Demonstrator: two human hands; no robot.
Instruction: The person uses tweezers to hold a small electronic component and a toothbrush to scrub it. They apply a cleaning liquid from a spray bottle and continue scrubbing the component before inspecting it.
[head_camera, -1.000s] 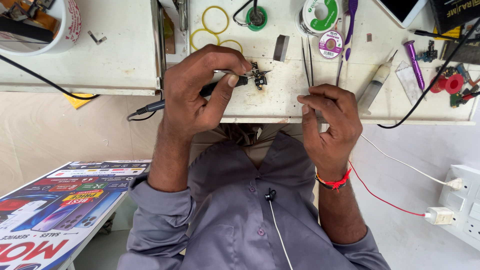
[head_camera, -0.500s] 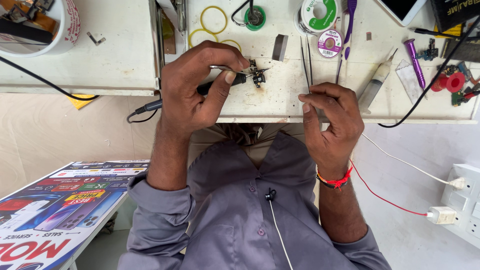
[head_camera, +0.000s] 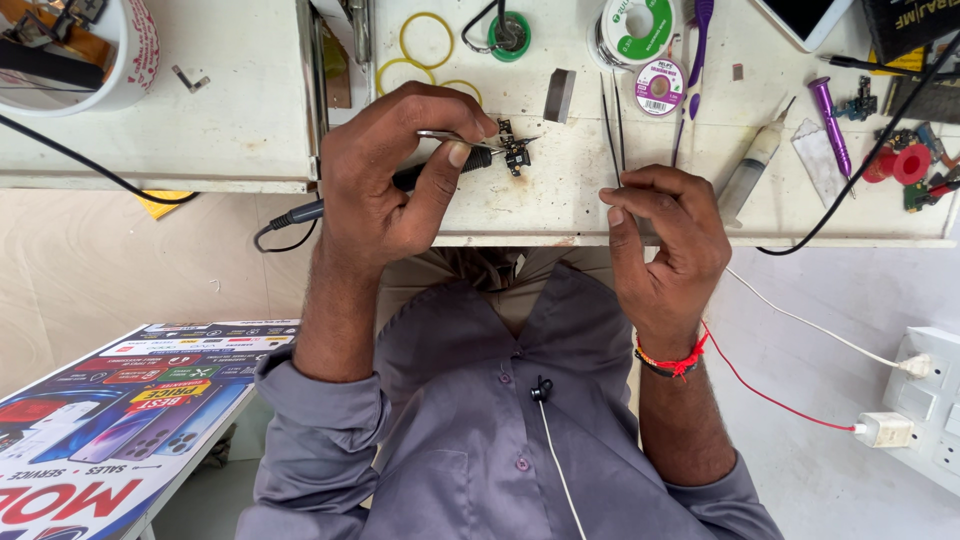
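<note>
White worn table (head_camera: 200, 120) fills the far half of the head view, edge running left-right, person's grey shirt (head_camera: 480, 440) below it. Left hand (head_camera: 400, 185) is closed in a pinch on metal tweezers (head_camera: 455, 137) and also wraps a black soldering iron (head_camera: 478, 158), its cord (head_camera: 290, 215) trailing off left over the table edge. Both tips point right, long axes roughly left-right, converging on the small circuit part (head_camera: 516, 152), which lies on the table just right of the left grip, touching or nearly touching the tips; can't tell which. Right hand (head_camera: 665, 240) sits at the near table edge, well right of the part and nearer the body; fingers curled together around a thin dark tool (head_camera: 612, 125) whose prongs run straight to the far side. Left hand is clearly the closer one to the part. Around: yellow rubber bands (head_camera: 425, 45) far-left of the part, solder spool (head_camera: 640, 25), purple-handled tool (head_camera: 830, 125), syringe (head_camera: 755, 165) to the right. Wall sockets (head_camera: 925, 400) near right, printed poster (head_camera: 110, 420) near left.
</note>
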